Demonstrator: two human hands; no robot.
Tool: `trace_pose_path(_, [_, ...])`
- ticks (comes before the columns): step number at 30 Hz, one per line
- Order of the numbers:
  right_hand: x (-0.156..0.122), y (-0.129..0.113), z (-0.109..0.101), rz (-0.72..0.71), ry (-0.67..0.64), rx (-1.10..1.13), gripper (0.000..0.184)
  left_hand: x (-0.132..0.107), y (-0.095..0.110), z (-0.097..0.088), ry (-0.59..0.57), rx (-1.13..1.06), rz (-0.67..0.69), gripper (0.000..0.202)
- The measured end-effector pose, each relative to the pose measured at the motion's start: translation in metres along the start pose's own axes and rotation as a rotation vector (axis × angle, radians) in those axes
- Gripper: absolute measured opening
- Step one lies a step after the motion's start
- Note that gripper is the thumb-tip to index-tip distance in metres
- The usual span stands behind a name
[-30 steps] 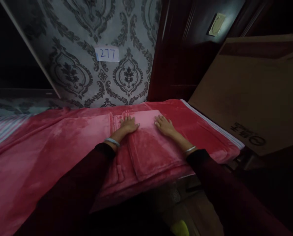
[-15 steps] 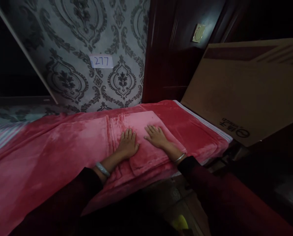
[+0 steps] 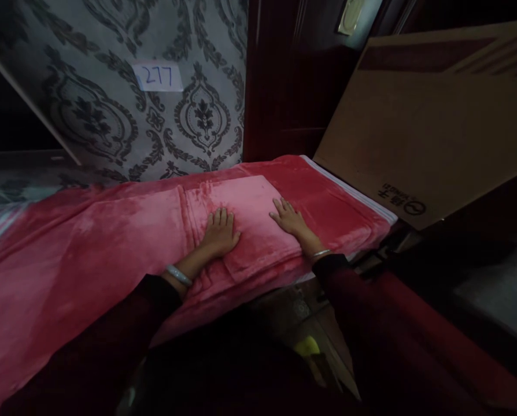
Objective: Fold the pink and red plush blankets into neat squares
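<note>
Crimson plush fleece covers nearly the whole bed: a big blanket [image 3: 67,271] spread from the striped sheet at the left to the white-edged mattress side [image 3: 349,188] at the right. A tan cardboard box [image 3: 436,127] leans above that right end, well apart from the hands. The patterned grey wall [image 3: 111,115] and a dark wooden door [image 3: 284,86] stand behind.

On the blanket, near the bed's front edge, lies a folded fleece panel [image 3: 250,202], paler pink on top. It is a rectangle several layers thick. Its long axis runs from the front edge of the bed toward the wall and leans a little left as it goes away. The far short edge faces the wallpaper.

The fabric looks soft, limp and light. It would sag rather than hold its shape, and the nap should grip skin rather than slip. Nothing about it is fragile. Lifted by one corner, the layers would likely slide apart, so the fair places to hold it are the two long side edges, or flat underneath.

The left hand [image 3: 218,234] lies palm down on the panel's left part with its fingers together. The right hand [image 3: 290,218] lies palm down at the right edge with its fingers spread. Neither hand closes on anything. In this dim light, how hard they press cannot be told.

Each wrist wears a bangle, one on the left [image 3: 178,275] and one on the right [image 3: 321,253]. A small paper label [image 3: 158,77] reading 277 is stuck to the wall.
</note>
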State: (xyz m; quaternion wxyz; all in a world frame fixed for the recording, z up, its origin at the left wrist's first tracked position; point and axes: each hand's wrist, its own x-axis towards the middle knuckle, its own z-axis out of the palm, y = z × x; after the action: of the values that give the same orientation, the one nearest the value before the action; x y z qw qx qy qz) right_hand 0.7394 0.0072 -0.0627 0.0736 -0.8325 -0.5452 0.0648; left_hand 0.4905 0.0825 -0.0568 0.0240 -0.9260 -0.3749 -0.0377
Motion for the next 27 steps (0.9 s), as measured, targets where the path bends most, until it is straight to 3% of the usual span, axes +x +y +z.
trace_pose_path(6, [-0.003,-0.002,-0.018,0.032,-0.058,0.039,0.065,0.001,0.005,-0.026,-0.164,-0.042,-0.036,0.075])
trace_pose_path(8, [-0.012,-0.013,-0.023,0.030,-0.025,0.006,0.063,-0.010,0.015,-0.037,-0.182,-0.075,-0.013,0.072])
trace_pose_path(10, [-0.030,-0.033,-0.024,-0.058,0.036,-0.039,0.060,-0.029,0.030,-0.041,-0.151,-0.108,0.062,0.068])
trace_pose_path(14, [-0.081,-0.077,-0.006,-0.369,0.034,-0.059,0.054,-0.070,0.055,-0.026,-0.071,-0.133,0.165,0.070])
trace_pose_path(16, [-0.097,-0.085,0.005,-0.412,0.027,-0.068,0.053,-0.085,0.061,-0.013,-0.034,-0.100,0.155,0.069])
trace_pose_path(19, [-0.100,-0.066,0.010,-0.348,0.044,-0.105,0.057,-0.096,0.064,-0.001,0.002,-0.036,0.142,0.064])
trace_pose_path(24, [-0.087,-0.004,-0.001,-0.055,0.047,-0.148,0.060,-0.098,0.066,0.004,-0.007,0.002,0.147,0.059])
trace_pose_path(27, [-0.089,0.014,-0.001,0.050,0.056,-0.141,0.060,-0.098,0.065,0.009,0.040,0.011,0.169,0.058])
